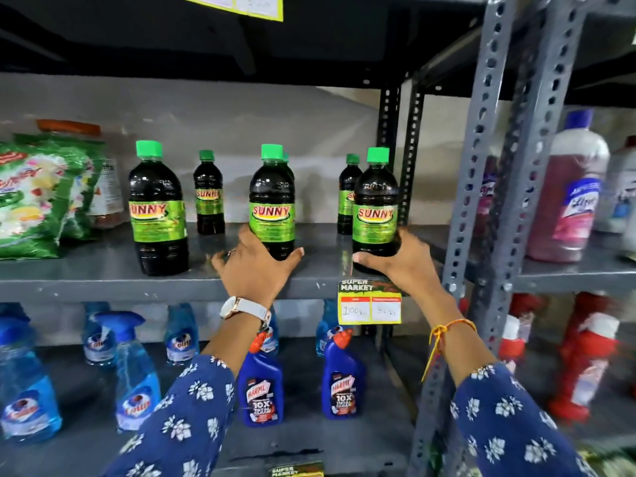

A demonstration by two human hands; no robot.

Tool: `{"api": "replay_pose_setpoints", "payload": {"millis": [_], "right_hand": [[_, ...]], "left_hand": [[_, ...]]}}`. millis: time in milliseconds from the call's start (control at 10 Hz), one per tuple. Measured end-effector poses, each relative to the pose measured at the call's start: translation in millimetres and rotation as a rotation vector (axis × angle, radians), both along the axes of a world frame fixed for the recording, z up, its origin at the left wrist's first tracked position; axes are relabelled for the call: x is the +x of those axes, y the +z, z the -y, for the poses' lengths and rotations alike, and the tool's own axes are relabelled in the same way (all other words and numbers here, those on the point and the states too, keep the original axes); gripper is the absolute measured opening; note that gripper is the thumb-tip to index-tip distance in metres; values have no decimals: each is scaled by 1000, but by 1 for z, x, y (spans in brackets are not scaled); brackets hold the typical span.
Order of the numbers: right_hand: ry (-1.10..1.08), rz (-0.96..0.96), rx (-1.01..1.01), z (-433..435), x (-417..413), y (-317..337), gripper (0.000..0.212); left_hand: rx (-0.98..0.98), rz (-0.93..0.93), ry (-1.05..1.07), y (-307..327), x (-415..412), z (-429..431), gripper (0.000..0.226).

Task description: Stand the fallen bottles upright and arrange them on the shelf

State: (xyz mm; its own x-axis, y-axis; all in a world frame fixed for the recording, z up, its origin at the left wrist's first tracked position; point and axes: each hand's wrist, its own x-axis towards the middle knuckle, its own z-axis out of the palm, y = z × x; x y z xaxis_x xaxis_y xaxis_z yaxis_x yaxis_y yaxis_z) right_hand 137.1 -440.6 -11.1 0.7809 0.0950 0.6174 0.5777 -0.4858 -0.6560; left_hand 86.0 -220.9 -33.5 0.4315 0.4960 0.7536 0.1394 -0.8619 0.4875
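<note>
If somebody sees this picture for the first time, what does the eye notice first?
First, two hands gripping dark green-capped bottles at the shelf's front edge: the left hand on the middle bottle, the right hand on the right bottle. Next, the yellow price tag just below.

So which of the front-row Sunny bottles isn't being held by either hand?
The leftmost front bottle, standing alone beside the green packet. The left hand grips the middle bottle; the right hand grips the right one.
</note>
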Motion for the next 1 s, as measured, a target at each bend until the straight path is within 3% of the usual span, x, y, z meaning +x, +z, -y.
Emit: {"api": "replay_pose_setpoints", "payload": {"millis": [200,700,900,1000], "right_hand": [[-31,31,-36,1,4,-3,63],[-2,45,-12,2,5,-10,63],[-14,-13,-66,2,3,-10,76],[-44,-12,91,4,-3,-11,86]], "left_hand": [[7,1,-13,0,2,-1,97],[-11,-13,-25,-1,-3,1,94],[-35,-71,-76,2,-5,1,102],[-110,-81,-134,-2,-14,-1,108]]}}
